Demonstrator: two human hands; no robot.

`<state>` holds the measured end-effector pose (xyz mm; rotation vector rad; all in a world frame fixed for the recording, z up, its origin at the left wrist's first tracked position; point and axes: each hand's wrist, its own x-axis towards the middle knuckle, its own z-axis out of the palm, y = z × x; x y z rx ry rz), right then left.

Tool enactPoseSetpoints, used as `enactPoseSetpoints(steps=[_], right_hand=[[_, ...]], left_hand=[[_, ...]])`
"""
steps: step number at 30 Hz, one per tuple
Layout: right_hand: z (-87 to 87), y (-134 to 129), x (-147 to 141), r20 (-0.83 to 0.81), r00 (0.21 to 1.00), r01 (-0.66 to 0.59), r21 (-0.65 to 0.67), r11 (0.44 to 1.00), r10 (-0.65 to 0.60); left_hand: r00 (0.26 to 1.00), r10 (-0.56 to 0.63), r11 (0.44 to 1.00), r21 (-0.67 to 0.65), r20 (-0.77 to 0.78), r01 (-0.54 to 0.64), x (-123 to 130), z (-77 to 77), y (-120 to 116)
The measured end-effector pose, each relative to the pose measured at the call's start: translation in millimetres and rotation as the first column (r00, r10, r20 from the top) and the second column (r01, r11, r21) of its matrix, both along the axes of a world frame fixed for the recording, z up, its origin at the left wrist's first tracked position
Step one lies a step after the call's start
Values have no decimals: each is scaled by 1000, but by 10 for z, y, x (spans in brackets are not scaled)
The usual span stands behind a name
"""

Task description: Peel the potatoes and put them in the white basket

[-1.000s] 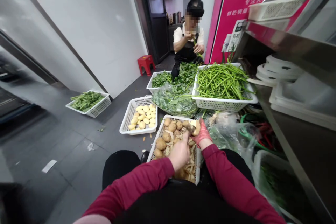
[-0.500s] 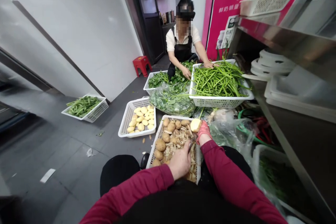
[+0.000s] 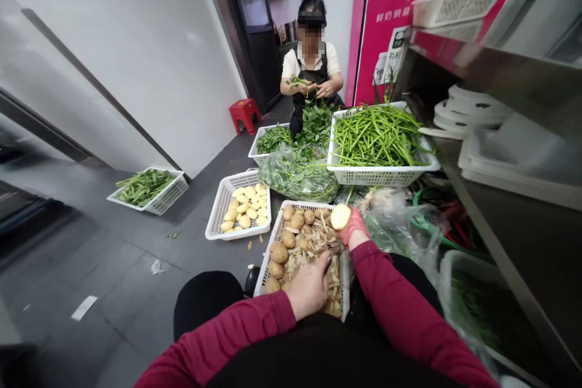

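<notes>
In the head view my right hand point(image 3: 352, 227), in a reddish glove, is closed around a mostly peeled potato point(image 3: 340, 216) with its pale flesh facing up. My left hand point(image 3: 309, 287) is bare and closed around a dark-handled peeler point(image 3: 327, 263), which my fingers largely hide. It sits lower than the potato and apart from it. Beneath both hands stands a white basket point(image 3: 271, 236) between my knees. Unpeeled potatoes point(image 3: 279, 251) line its left and far sides, and a heap of peelings point(image 3: 309, 248) fills the rest.
Peeled potatoes point(image 3: 245, 208) lie in a basket to the left. Bagged greens point(image 3: 302, 176) and a basket of long green stems point(image 3: 377, 136) are ahead. A co-worker point(image 3: 313, 66) sits beyond, holding greens. A metal shelf point(image 3: 522, 218) borders the right; a red stool point(image 3: 245, 115) stands behind.
My left hand has drawn slightly down from the potato with the peeler. The co-worker's hands have left the baskets and now hold greens near their chest.
</notes>
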<state>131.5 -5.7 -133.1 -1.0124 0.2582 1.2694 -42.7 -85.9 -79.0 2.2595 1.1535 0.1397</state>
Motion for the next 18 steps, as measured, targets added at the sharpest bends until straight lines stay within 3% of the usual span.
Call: enactPoseSetpoints(steps=[2,4,7,9,11,14,18], right_hand=[[51,-4,68,-19,999,-28,-34,999,27],[95,-25,80,-36,990,-137,-45,990,136],[121,-65,10,-42,979,-203,-62,977,201],[114,-74,-30,-52,987,-154,-74,985,150],[99,-59,-22,-72,991,-120,-83,989,114],[83,-4,62,-97,992,-86,-72,994,79],[54,42,135,-44,996,-78,-22,997,77]], left_hand=[[999,24,999,23,22,-24,-4,82,86],[996,79,992,94,41,-82,96,218,329],[999,42,993,109,21,-44,251,322,589],[998,62,994,90,21,-64,260,261,506],[995,85,995,50,55,-88,186,139,271],[995,20,1000,-20,97,-19,51,44,10],[989,87,994,61,116,-94,163,210,237]])
